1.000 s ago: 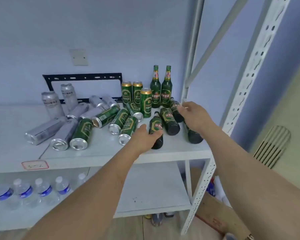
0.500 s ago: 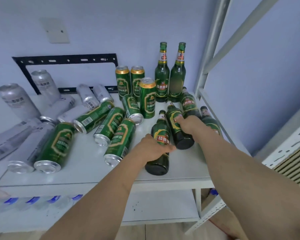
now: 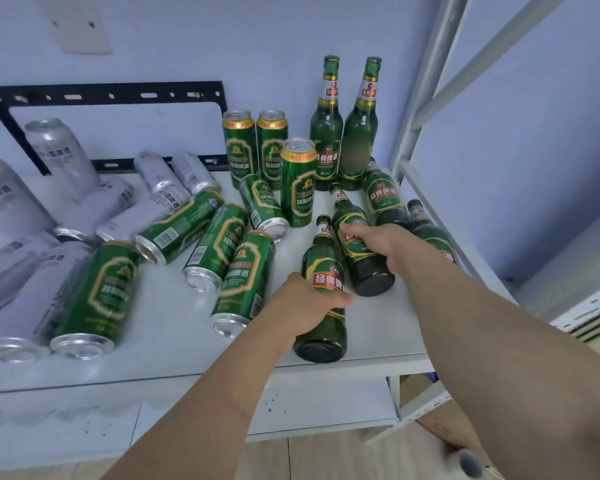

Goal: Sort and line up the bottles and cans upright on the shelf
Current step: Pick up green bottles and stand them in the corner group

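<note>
Left hand grips a lying green bottle around its labelled middle, fingers curled over the red label; the bottle's base points toward the near edge of the shelf, neck pointing away.

Right hand grasps a second lying bottle just to the right of the first, fingers wrapped over its label, base toward the near side. The two held bottles lie side by side, nearly touching.

Two more green bottles lie flat further right, one beyond the right hand, one partly hidden behind the right forearm, close to the shelf's right frame post.

Two green bottles stand upright at the far right against the wall: one, the other, side by side.

Three green cans stand upright left of them: two at the back, one nearer. Five green cans lie on their sides mid-shelf, among them one just left of the left hand and one near the front edge.

Silver cans occupy the left part of the shelf, a couple upright, the rest lying down.

A black metal bracket leans against the wall behind.
</note>
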